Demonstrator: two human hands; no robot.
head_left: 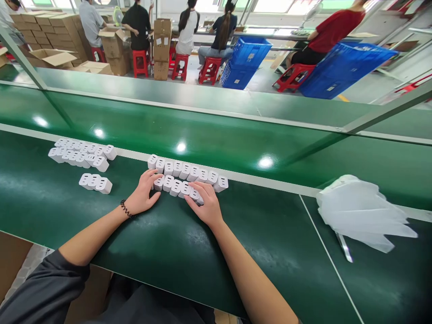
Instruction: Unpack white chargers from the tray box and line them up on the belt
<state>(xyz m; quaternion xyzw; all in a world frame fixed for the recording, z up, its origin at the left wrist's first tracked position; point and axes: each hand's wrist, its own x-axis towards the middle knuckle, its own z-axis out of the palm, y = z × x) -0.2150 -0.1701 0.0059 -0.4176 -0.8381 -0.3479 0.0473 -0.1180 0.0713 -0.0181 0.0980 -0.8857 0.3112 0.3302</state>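
Two rows of white USB chargers stand on the green work surface in front of me, each charger with two dark slots on top. My left hand [145, 192] cups the left end of the front row [176, 187], fingers at the back and thumb in front. At the right end, my right hand [206, 203] curls over the last chargers, partly hiding them, with its thumb along the front. Close behind stands the back row [185, 171], longer to the right. Further left are another double row of chargers [81, 155] and a short row of three [95, 183].
To the right lie a pile of white translucent bags [361, 211] and a shiny metal strip [344, 247]. A pale rail [286, 184] runs behind the chargers. Beyond the green belt [216, 130], several people sit or stand near blue crates [248, 58] and cardboard boxes [162, 47].
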